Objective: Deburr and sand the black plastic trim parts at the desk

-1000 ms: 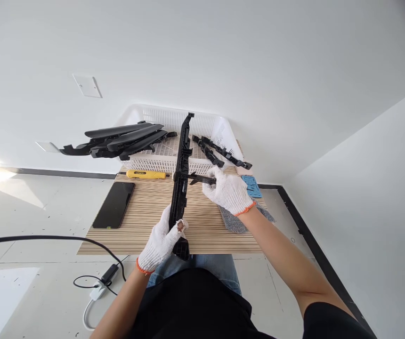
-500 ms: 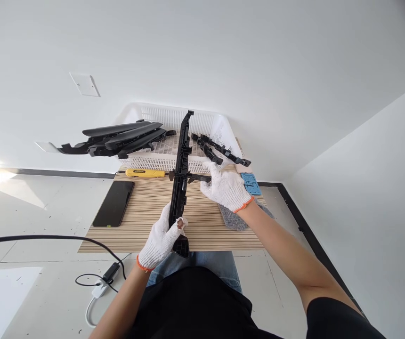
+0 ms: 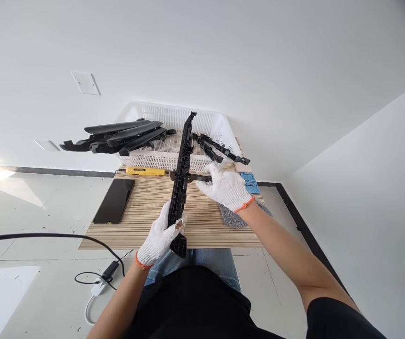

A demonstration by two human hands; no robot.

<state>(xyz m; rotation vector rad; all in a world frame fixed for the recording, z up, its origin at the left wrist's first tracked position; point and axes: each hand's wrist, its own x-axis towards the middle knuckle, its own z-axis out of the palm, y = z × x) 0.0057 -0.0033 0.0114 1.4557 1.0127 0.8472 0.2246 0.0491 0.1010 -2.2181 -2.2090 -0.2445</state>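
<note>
We hold a long black plastic rail [image 3: 182,181] lengthwise over the middle of the striped table [image 3: 142,207], its far tip above the white basket [image 3: 174,120] and its near end past the table's front edge. Our left hand [image 3: 160,235], gloved, is closed around the rail's near end. Our right hand [image 3: 225,187], also gloved, pinches a short black crosspiece [image 3: 195,177] that meets the rail at a right angle. Left of the rail lie a yellow tool [image 3: 145,171] just beside the basket and a black phone [image 3: 115,201] near the left edge, with bare tabletop between. Black trim pieces [image 3: 117,136] overhang the basket's left rim; a grey cloth [image 3: 232,219] and a blue card [image 3: 250,182] crowd the right edge.
</note>
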